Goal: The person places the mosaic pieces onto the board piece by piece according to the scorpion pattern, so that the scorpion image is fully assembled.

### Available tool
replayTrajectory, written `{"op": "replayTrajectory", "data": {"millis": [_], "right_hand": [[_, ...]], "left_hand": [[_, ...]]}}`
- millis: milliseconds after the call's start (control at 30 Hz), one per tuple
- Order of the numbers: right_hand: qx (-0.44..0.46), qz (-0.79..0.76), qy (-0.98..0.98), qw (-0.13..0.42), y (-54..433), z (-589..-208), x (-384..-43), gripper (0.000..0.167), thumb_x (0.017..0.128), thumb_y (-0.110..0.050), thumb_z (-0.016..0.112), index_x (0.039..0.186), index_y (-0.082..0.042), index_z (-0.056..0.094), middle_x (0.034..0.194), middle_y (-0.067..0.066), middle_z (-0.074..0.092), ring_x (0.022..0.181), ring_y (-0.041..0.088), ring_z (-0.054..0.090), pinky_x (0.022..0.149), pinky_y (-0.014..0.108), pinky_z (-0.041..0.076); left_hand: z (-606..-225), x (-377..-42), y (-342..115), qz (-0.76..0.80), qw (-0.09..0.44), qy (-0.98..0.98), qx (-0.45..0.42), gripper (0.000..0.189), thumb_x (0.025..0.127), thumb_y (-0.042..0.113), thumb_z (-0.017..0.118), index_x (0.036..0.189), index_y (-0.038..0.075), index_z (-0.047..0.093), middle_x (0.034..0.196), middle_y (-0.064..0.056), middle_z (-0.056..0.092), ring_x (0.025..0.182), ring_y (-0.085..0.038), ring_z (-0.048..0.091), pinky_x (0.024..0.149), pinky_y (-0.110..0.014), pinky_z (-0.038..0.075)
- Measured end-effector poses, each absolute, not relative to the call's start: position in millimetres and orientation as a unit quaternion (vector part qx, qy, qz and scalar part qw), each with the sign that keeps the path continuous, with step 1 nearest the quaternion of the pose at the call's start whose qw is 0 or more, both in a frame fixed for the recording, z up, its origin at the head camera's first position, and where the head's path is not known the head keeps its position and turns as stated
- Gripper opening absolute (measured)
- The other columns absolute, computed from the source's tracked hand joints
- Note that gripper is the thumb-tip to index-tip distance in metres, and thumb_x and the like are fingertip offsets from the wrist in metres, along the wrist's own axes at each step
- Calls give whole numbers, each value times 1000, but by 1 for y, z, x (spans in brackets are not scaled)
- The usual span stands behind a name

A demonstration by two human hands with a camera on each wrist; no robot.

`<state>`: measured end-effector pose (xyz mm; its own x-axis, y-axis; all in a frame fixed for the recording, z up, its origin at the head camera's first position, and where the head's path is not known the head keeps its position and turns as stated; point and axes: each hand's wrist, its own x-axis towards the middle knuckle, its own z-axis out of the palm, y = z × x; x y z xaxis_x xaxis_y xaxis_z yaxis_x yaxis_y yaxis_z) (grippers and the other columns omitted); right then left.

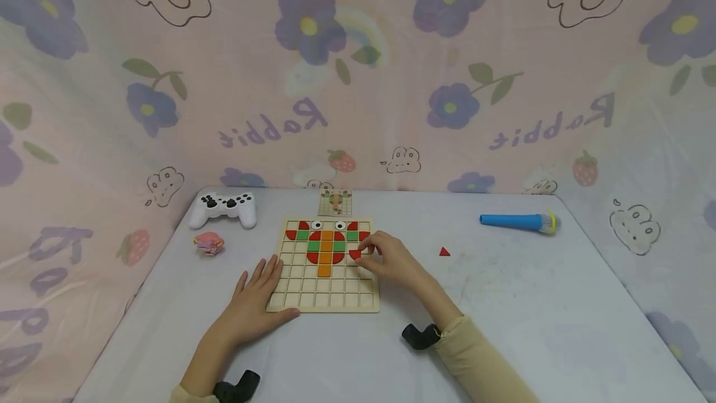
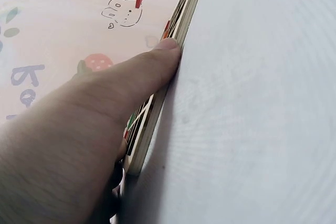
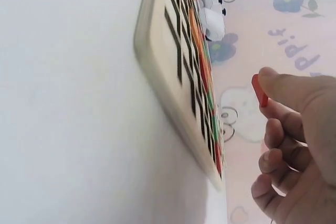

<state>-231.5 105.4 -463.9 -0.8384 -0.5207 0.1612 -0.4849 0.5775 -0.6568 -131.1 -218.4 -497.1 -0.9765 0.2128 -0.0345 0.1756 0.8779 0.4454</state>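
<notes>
A wooden grid board (image 1: 341, 300) lies on the table, with red, green and orange pieces and two round eye pieces in its upper rows. My left hand (image 1: 254, 303) rests along the board's left side, fingers spread and thumb at the front corner; in the left wrist view the thumb (image 2: 152, 64) presses the edge. Above the board's right part, my right hand (image 1: 394, 261) pinches a small red piece (image 1: 355, 254) with a rounded side. The right wrist view shows that red piece (image 3: 258, 90) between thumb and index finger, clear of the board.
A small pattern card (image 1: 335, 203) lies behind the board. One red triangle piece (image 1: 444, 252) sits to the right. Farther out are a blue toy microphone (image 1: 511, 222), a white game controller (image 1: 224, 207) and a pink figurine (image 1: 209, 244). A printed curtain surrounds the table.
</notes>
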Motion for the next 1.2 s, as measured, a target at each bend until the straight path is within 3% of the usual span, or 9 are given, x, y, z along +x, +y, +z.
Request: {"op": "replayTrajectory", "data": {"millis": [200,667,1000,1200], "right_hand": [[-295,-367,882,27,78,-463,-226,23,95,-24,82,110,-9,75,94,0,63,89,19,56,76,29,48],[-300,-402,859,101,57,-488,-208,21,93,-33,85,105,-18,75,89,-3,62,83,11,53,70,23,45],[-357,-365,858,55,58,-500,-207,22,89,-38,88,101,-23,78,87,-11,63,87,6,52,79,25,43],[-357,-351,865,37,56,-503,-208,24,90,-36,86,106,-21,76,84,-10,57,84,7,50,77,26,40]], "left_hand": [[-498,-131,-219,229,41,967,99,115,89,73,69,167,0,26,176,-18,17,163,-46,11,126,-72,3],[-499,-132,-218,238,34,964,109,112,89,70,71,165,-2,29,175,-19,20,162,-46,12,125,-72,4],[-497,-131,-217,242,31,964,109,113,88,69,72,165,-2,30,175,-20,20,162,-47,13,125,-73,5],[-495,-131,-218,238,38,965,105,112,90,69,70,165,-2,28,175,-19,19,162,-46,12,125,-72,4]]}}
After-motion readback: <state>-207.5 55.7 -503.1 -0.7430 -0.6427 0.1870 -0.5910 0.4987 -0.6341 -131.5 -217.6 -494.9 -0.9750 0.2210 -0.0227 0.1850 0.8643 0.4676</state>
